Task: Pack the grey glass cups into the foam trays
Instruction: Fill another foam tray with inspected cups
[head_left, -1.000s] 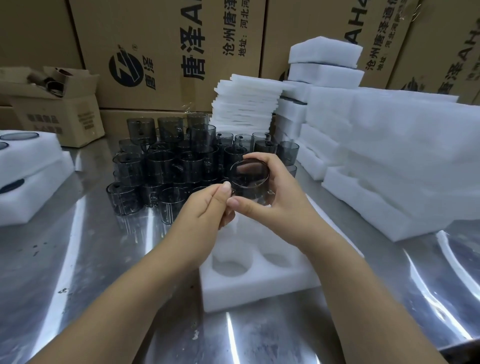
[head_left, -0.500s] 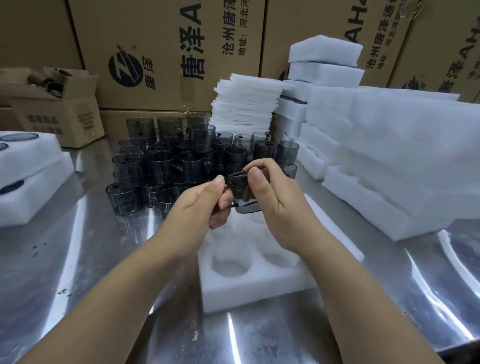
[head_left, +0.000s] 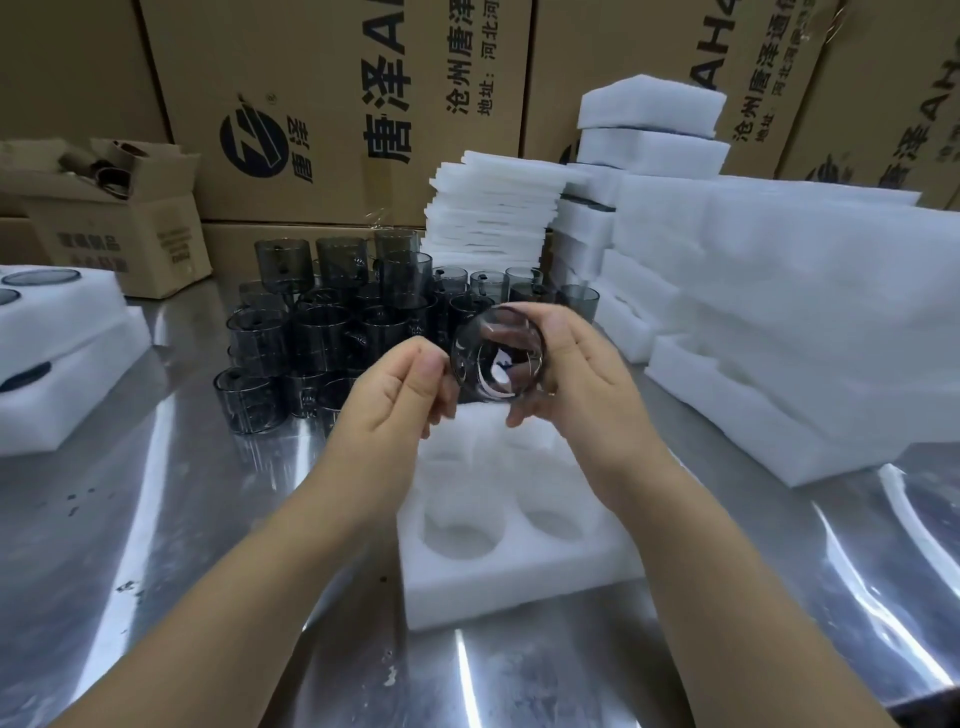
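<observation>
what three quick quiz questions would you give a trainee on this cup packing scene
1. True or false: the two nearest wells of the foam tray already hold cups.
2. Where is the grey glass cup that is being handled? A) seated in a tray well B) gripped by the right hand above the tray C) dropped on the floor
3. Where do the unpacked grey cups wait?

Key: 1 false, both wells are empty. 2 B. 3 On the steel table, beyond the tray, some stacked on others.
</observation>
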